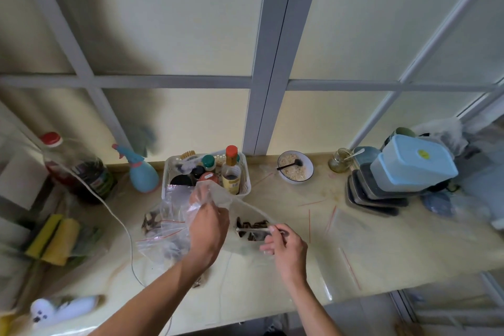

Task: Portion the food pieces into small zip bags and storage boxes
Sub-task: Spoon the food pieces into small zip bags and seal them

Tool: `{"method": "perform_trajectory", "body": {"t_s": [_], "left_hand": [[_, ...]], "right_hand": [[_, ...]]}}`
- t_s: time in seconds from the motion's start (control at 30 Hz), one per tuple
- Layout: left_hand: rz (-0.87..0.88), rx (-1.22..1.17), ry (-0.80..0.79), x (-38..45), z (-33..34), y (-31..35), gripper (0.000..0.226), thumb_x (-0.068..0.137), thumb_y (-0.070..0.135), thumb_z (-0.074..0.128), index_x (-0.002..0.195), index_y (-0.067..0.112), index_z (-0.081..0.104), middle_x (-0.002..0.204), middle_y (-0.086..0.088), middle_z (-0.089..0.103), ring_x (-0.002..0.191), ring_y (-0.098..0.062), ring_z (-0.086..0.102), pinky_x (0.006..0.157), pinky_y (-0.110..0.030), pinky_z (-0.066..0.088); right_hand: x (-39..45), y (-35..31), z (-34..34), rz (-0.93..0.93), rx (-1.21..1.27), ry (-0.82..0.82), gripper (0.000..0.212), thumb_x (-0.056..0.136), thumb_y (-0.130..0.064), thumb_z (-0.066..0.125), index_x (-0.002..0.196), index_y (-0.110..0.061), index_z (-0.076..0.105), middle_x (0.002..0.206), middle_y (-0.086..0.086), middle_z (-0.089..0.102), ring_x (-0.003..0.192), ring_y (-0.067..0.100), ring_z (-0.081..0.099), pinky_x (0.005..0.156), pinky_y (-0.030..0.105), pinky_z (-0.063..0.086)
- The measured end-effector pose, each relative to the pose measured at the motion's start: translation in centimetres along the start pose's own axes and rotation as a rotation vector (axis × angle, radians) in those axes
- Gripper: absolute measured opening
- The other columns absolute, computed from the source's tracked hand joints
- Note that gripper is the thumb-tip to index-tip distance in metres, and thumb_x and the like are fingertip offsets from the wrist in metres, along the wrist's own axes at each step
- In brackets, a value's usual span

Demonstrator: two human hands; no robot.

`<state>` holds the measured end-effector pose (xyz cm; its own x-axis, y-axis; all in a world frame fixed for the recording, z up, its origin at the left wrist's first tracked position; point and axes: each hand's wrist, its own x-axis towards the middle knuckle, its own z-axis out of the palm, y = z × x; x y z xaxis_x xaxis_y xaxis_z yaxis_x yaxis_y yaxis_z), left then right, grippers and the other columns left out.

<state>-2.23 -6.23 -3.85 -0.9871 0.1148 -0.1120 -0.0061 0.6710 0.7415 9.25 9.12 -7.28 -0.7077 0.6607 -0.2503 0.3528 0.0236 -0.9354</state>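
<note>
Zip bag (207, 196) mouth held up, pinched by left hand (208, 222), kept open for filling. Utensil (253, 230) gripped by right hand (286, 245), over dark food pieces (252, 225) on counter (381, 248).

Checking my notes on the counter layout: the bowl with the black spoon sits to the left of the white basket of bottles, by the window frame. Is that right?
Not quite. The head view shows the bowl with the black spoon to the right of the white basket of bottles, by the window frame. What stands left of the basket is the blue spray bottle.
</note>
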Motion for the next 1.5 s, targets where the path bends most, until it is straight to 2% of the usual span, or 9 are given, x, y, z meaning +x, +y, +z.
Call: {"method": "perform_trajectory", "body": {"t_s": [0.13,0.63,0.83,0.97,1.07,1.13,1.27,1.4,1.5], "left_hand": [[0.066,0.031,0.08,0.2,-0.5,0.0,0.08,0.085,0.009,0.061,0.151,0.015,0.017,0.068,-0.002,0.064,0.048,-0.01,0.055,0.049,-0.037,0.054],[0.136,0.19,0.047,-1.8,-0.8,1.0,0.091,0.083,0.004,0.053,0.158,0.011,0.002,0.052,0.007,0.044,0.048,-0.013,0.042,0.052,-0.042,0.046],[0.191,0.191,-0.239,-2.8,1.2,0.2,0.048,0.091,0.012,0.048,0.133,0.032,0.038,0.096,-0.001,0.07,0.065,-0.017,0.063,0.061,-0.033,0.053],[0.154,0.095,-0.509,-2.1,2.8,-2.0,0.037,0.092,0.016,0.038,0.112,0.047,0.033,0.097,-0.005,0.048,0.071,-0.021,0.049,0.073,-0.034,0.05],[0.057,-0.165,-0.446,-1.5,2.5,-0.7,0.051,0.097,-0.008,0.043,0.136,0.024,0.043,0.083,0.001,0.036,0.064,-0.029,0.051,0.068,-0.041,0.048],[-0.027,-0.242,-0.392,-1.4,1.6,0.0,0.048,0.104,-0.003,0.039,0.148,0.017,0.039,0.127,-0.056,0.024,0.099,-0.056,0.055,0.09,-0.048,0.051],[-0.035,0.022,-0.334,-0.9,1.0,-2.2,0.055,0.101,0.003,0.04,0.153,0.016,0.033,0.151,-0.016,0.04,0.136,-0.036,0.044,0.102,-0.035,0.048],[-0.03,0.254,-0.222,-0.3,0.9,-2.8,0.068,0.098,0.004,0.036,0.158,0.031,0.021,0.16,-0.014,0.029,0.112,-0.031,0.064,0.081,-0.037,0.057],[0.052,0.351,-0.075,-0.6,0.5,-1.5,0.064,0.089,-0.004,0.041,0.146,0.024,0.038,0.12,-0.016,0.065,0.077,-0.028,0.068,0.065,-0.035,0.057]], "right_hand": [[0.9,-0.9,-1.2,-0.032,-0.034,0.024,0.016,0.102,-0.015,0.062,0.089,-0.018,0.072,0.068,0.009,0.073,0.06,0.027,0.074,0.061,0.037,0.06],[-1.5,-1.0,-2.1,-0.028,-0.048,0.076,0.02,0.104,-0.021,0.058,0.088,-0.015,0.068,0.066,0.008,0.073,0.057,0.025,0.074,0.053,0.028,0.055],[-3.0,-0.3,-0.2,0.053,-0.002,0.049,0.021,0.105,-0.016,0.055,0.088,-0.012,0.066,0.063,0.01,0.073,0.058,0.027,0.074,0.049,0.026,0.054],[-3.6,-0.5,-0.2,0.039,-0.021,0.059,0.021,0.105,-0.017,0.056,0.087,-0.015,0.067,0.064,0.009,0.072,0.057,0.025,0.074,0.051,0.025,0.055],[-3.8,-0.2,-0.8,0.033,-0.05,0.093,0.021,0.105,-0.018,0.056,0.088,-0.018,0.067,0.065,0.008,0.073,0.058,0.022,0.074,0.054,0.027,0.058],[-3.8,0.2,-1.3,0.028,-0.077,0.12,0.021,0.105,-0.019,0.055,0.088,-0.018,0.067,0.066,0.005,0.074,0.058,0.019,0.075,0.061,0.038,0.061],[-3.8,-0.1,-2.1,0.036,-0.072,0.171,0.023,0.106,-0.021,0.054,0.088,-0.015,0.067,0.066,0.001,0.075,0.06,0.016,0.075,0.067,0.04,0.061],[-3.7,-0.8,-2.3,0.03,-0.061,0.209,0.025,0.106,-0.023,0.053,0.086,-0.016,0.066,0.062,0.0,0.074,0.061,0.015,0.075,0.071,0.034,0.059],[-3.4,-1.1,-2.7,0.017,-0.089,0.254,0.025,0.105,-0.023,0.053,0.084,-0.02,0.066,0.059,-0.002,0.072,0.063,0.013,0.074,0.074,0.038,0.06]]}}
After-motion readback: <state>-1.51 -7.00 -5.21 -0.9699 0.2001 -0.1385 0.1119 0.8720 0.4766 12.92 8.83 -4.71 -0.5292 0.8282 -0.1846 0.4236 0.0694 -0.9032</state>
